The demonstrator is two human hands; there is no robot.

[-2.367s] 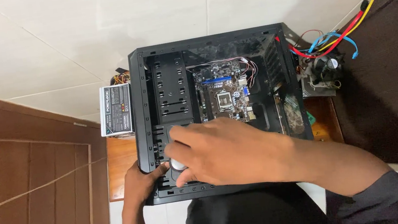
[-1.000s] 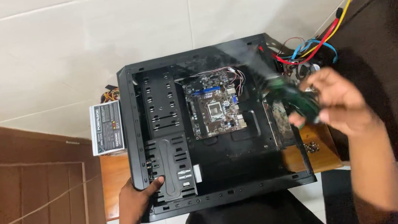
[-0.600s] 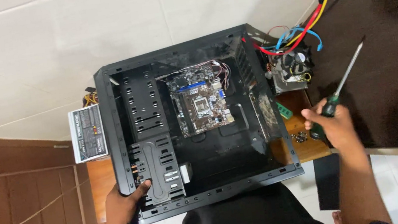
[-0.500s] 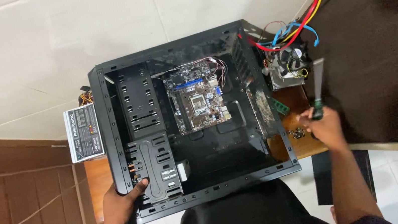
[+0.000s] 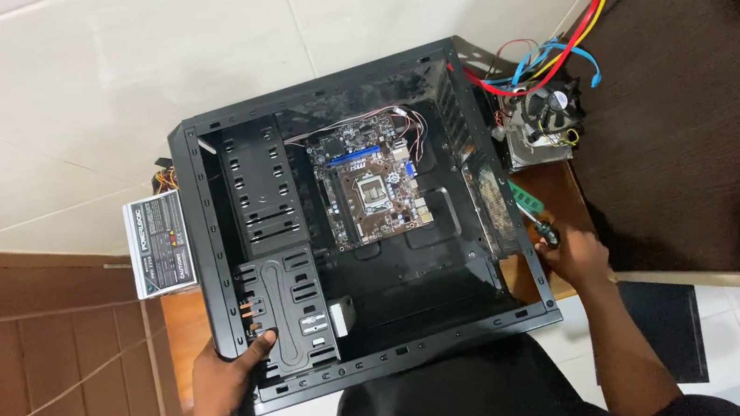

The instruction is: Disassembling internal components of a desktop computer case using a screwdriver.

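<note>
Open black computer case (image 5: 363,228) lying on its side on the wooden desk (image 5: 185,329), circuit board (image 5: 370,184) screwed inside. Left hand (image 5: 226,376) clamped on the case's near-left corner frame; right hand (image 5: 573,254) just right of the case, closed around a screwdriver (image 5: 544,232). Probably heavy, rigid sheet metal with sharp edges: best gripped by the frame rails, never the fragile board.
</note>
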